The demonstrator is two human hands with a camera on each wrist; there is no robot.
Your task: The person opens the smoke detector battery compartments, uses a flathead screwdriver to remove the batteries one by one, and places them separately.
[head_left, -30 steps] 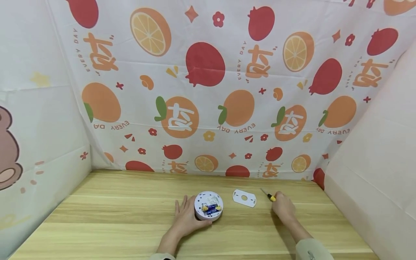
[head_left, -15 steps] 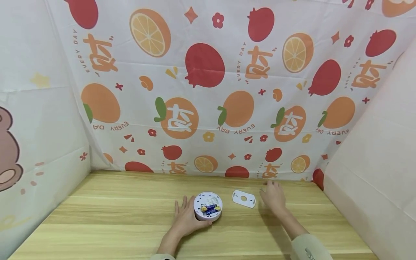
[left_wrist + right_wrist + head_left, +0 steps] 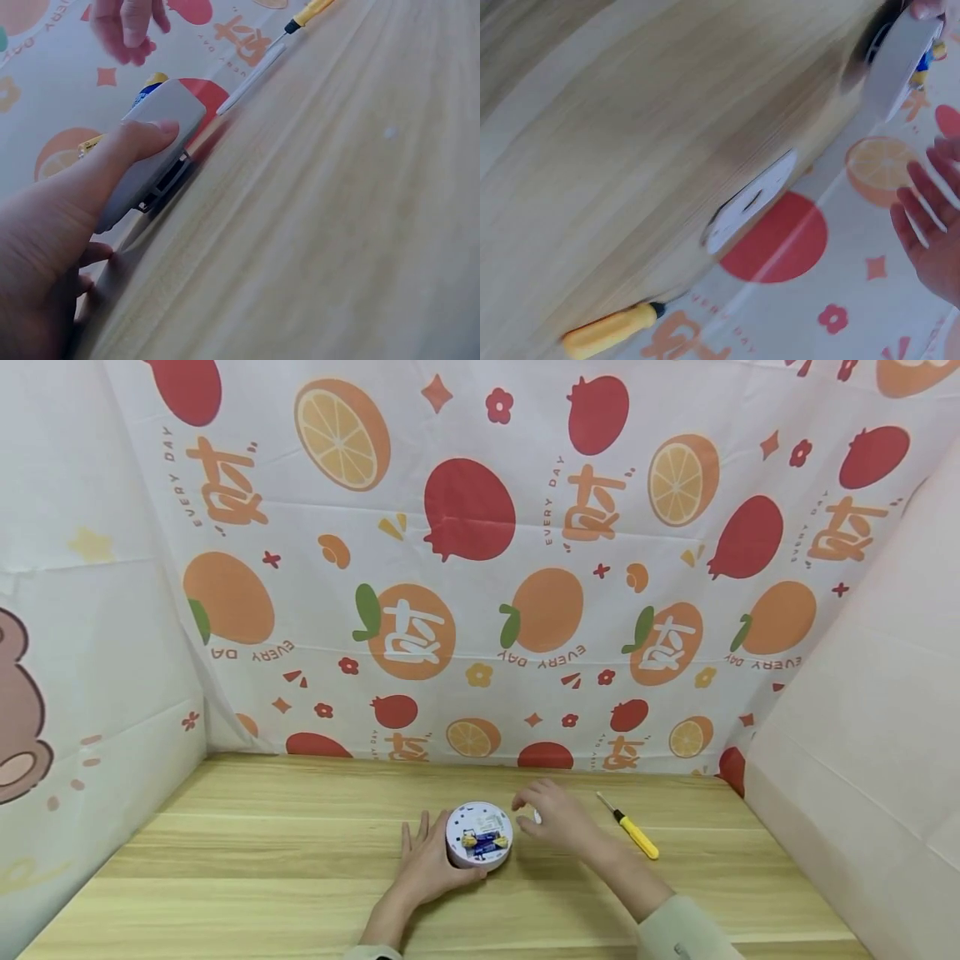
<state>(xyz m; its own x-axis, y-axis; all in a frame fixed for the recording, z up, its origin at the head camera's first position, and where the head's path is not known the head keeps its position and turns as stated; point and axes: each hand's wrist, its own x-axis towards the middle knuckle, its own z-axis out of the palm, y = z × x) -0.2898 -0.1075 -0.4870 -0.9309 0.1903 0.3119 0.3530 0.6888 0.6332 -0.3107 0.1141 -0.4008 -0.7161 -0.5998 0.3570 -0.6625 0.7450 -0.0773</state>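
Observation:
A round white device [image 3: 468, 821], apparently a smoke alarm, lies on the table with its battery side up. Blue and yellow batteries [image 3: 487, 841] show in its compartment. My left hand [image 3: 429, 864] grips its rim, thumb along the near side, as the left wrist view also shows. Just right of the device, my right hand [image 3: 557, 818] hovers with relaxed fingers and holds nothing. The hand mostly hides a flat white plate [image 3: 775, 178] in the head view; the right wrist view shows it lying on the table. A yellow-handled screwdriver [image 3: 637, 837] rests right of my right hand.
The wooden table [image 3: 262, 860] ends at a fruit-printed cloth [image 3: 480, 610] behind. Pale cloth walls [image 3: 862, 718] stand at both sides.
My right hand has let go of the screwdriver, which now lies on the table, and has moved left over the plate toward the device. My left hand keeps its grip in place.

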